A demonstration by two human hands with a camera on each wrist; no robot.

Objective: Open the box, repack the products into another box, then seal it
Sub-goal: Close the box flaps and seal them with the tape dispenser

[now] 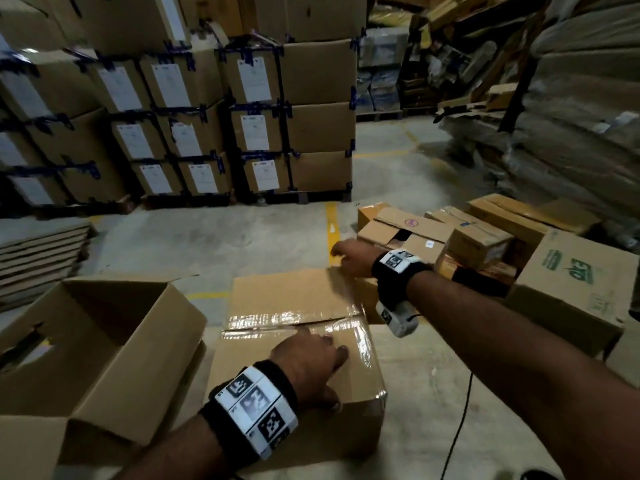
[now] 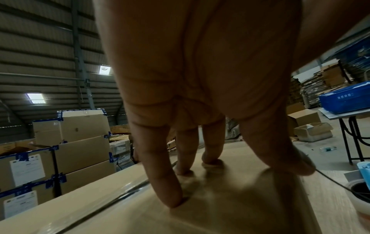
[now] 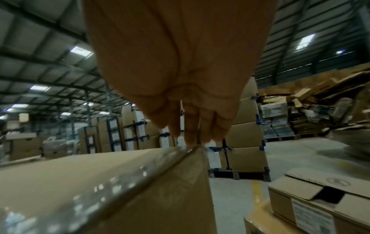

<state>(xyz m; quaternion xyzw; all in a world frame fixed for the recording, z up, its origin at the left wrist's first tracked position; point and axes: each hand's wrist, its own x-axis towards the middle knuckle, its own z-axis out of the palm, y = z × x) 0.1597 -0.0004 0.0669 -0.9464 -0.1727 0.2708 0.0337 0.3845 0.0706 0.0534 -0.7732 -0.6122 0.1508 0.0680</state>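
So the taped carton point(image 1: 298, 348) is sitting on the table right in front of the person, clear tape point(image 1: 294, 320) running left-to-right across the middle seam. Left hand point(image 1: 308, 362) is spread flat on the near flap, fingertips point(image 2: 172, 199) pressing down just short of that seam. Right hand point(image 1: 349, 258) is out at the far right corner, fingers bunched together, and I honestly can't tell if it's gripping anything. The empty open carton point(image 1: 104, 344) waits just to the left. Left hand's closer to the seam, so I'd guess the tape gets attacked from the right end.
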